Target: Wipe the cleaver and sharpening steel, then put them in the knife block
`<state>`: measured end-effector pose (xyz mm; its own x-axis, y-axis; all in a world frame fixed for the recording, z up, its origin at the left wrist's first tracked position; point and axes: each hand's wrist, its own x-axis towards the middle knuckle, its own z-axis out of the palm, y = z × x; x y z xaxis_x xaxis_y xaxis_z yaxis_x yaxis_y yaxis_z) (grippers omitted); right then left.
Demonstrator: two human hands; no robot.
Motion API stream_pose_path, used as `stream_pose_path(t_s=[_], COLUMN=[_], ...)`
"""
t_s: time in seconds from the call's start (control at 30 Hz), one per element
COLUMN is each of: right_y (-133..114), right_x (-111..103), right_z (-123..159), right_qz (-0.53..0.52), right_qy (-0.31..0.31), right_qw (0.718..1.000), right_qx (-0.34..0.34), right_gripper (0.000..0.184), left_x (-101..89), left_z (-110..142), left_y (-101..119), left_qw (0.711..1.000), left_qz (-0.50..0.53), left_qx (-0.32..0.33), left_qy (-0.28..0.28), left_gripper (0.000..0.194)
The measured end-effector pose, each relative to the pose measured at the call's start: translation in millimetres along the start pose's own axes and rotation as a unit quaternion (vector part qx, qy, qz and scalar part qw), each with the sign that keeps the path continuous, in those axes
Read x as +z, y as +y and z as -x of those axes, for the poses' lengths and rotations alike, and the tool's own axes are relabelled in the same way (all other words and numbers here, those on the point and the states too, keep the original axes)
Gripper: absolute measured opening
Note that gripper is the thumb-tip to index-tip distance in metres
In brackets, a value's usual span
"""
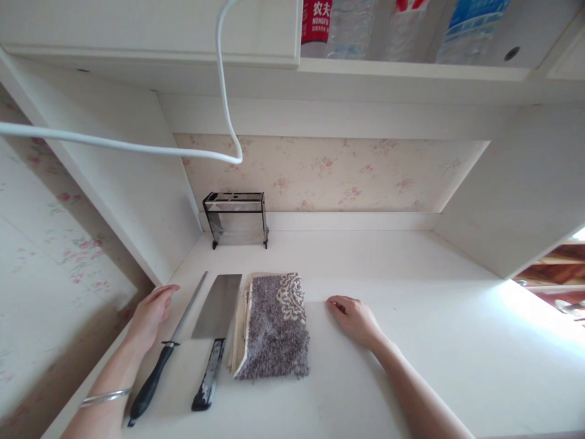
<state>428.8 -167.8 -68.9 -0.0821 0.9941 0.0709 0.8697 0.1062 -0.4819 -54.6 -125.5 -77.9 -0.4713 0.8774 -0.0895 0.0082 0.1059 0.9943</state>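
My left hand [150,312] lies at the left edge of the white counter [411,329], fingers stretched out, holding nothing, just left of a honing steel [176,335] with a black handle. Beside the steel lies a cleaver [214,317] with a dark handle, blade pointing away from me. A folded grey patterned cloth [274,326] sits right of the cleaver. My right hand [354,317] rests palm down on the counter to the right of the cloth, fingers loosely curled, empty.
A clear acrylic knife holder [236,218] stands at the back left against the floral wall. A white cable [137,146] hangs across the upper left. Water bottles [402,27] stand on the shelf above. White cabinet sides close in left and right.
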Motion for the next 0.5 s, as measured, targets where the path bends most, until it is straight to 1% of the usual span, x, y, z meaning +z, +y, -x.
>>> stream_pose_path(t_s=[0.23, 0.43, 0.5], right_y=[0.3, 0.2, 1.3], right_x=[0.3, 0.5, 1.7], right_z=[0.4, 0.2, -0.2], right_qz=[-0.004, -0.002, -0.005], right_qy=[0.002, 0.003, 0.001], right_qw=[1.0, 1.0, 1.0], right_qx=[-0.006, -0.001, -0.004], right_gripper=[0.031, 0.031, 0.031], left_x=[-5.0, -3.9, -3.1], left_z=[-9.0, -6.2, -5.3], left_y=[-10.0, -7.9, -6.8], left_qw=[1.0, 1.0, 1.0], left_qz=[0.01, 0.014, -0.005], left_qx=[-0.001, -0.002, -0.001], left_qy=[-0.009, -0.011, -0.002], left_gripper=[0.045, 0.048, 0.049])
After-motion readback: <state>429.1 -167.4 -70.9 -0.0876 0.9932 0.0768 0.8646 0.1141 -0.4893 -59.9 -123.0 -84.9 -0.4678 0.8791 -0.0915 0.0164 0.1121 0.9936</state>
